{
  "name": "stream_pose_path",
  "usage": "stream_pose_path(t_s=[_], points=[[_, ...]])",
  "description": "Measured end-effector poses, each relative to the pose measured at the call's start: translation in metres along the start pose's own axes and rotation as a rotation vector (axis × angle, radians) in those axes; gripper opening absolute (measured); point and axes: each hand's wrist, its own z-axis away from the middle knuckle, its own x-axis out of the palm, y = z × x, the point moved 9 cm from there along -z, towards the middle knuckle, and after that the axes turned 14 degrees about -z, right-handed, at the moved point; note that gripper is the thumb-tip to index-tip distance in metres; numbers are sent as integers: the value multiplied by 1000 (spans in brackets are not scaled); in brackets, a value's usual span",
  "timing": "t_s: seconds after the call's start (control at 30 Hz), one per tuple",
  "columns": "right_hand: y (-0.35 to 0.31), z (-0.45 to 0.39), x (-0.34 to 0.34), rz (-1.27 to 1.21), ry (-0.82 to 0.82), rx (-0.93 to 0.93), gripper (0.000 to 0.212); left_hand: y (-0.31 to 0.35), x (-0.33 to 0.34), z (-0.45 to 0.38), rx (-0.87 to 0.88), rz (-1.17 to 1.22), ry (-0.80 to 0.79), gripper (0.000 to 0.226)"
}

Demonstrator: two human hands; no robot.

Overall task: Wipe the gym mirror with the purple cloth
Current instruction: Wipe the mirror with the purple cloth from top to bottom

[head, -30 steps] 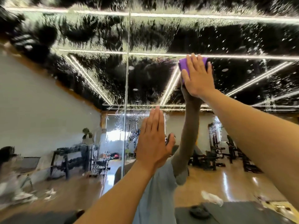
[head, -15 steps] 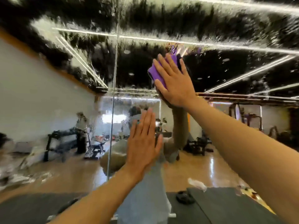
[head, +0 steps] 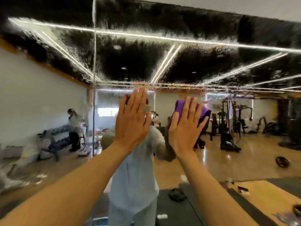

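The gym mirror (head: 211,66) fills the view, its upper part streaked with wet spray. My right hand (head: 185,128) presses the folded purple cloth (head: 203,111) flat against the glass with straight, spread fingers; most of the cloth is hidden under the palm. Just to its left, my left hand (head: 132,121) rests flat on the mirror with straight fingers and holds nothing. Behind both hands the glass shows my own reflection in a light shirt.
A vertical seam (head: 94,79) between mirror panels runs left of my hands. The reflection shows a person by a dumbbell rack (head: 53,141) at the left, weight machines (head: 231,124) at the right, dark floor mats and a wooden floor.
My right hand has slid the cloth down the glass from the wet upper area to level with my left hand. The view has tilted, showing more of the mirror's top.
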Motion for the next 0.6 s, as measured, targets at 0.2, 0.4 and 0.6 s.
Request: stream_pose_path(t_s=[0.2, 0.4, 0.6], points=[[-72, 6, 29, -18, -312, -625, 58, 1, 5, 6, 7, -12, -8, 66], [31, -91, -13, 53, -2, 6, 61, 1, 3, 4, 0, -73, -17, 65], [-21, -66, 3, 25, -83, -34, 62, 0, 0, 3, -17, -16, -24, 64]])
